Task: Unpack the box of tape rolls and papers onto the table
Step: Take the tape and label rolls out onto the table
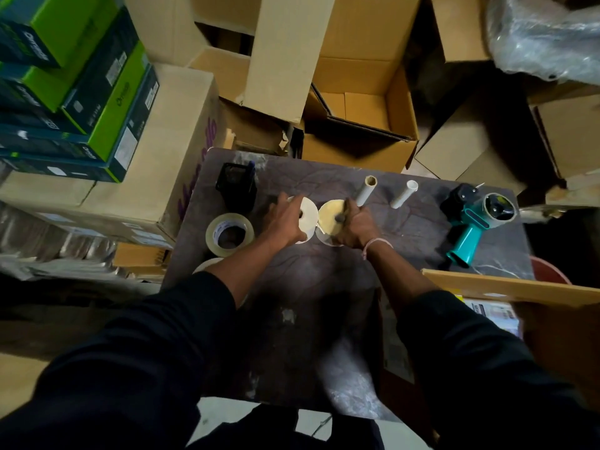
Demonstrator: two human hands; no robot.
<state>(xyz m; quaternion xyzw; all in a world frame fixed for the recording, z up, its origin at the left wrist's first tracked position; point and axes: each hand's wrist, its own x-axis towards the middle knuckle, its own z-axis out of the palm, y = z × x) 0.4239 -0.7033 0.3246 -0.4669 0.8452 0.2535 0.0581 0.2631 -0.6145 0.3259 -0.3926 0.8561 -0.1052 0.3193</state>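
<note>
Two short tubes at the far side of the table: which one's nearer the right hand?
The tan cardboard tube, left of the white tube. Its lower end sits right by the right hand; the white one lies apart, farther right.

2 black long sleeves (156,345), pale string bracelet (373,246) at right wrist

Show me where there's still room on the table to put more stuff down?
Bare table lies between the white tube and the teal tape dispenser, and nearer the person, between the two forearms. It is crowded around the left hand, right hand, clear tape roll and black holder.
</note>
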